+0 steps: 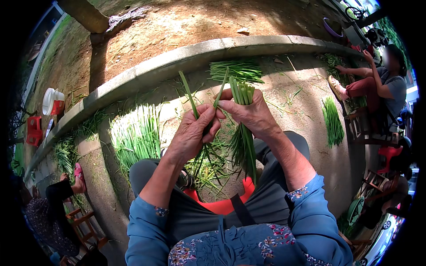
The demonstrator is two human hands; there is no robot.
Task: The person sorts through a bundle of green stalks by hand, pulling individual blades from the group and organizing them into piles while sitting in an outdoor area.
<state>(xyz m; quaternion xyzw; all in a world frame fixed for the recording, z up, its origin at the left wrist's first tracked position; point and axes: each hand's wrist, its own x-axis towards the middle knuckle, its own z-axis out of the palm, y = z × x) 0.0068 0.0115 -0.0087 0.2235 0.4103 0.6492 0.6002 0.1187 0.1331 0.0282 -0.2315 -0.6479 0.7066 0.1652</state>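
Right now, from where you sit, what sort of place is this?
Probably an outdoor yard or street-side spot: a stone curb divides pavement from bare earth, a tree trunk stands on the earth, and another person sits near laid-out green stalks.

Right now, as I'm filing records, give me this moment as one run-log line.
left hand: pinching few stalks | right hand: gripping green bundle | nearby left: stalk pile

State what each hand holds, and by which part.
The right hand holds a green bundle just below its thick upper ends; the left hand grips loose stalks partway along, their exact number unclear.
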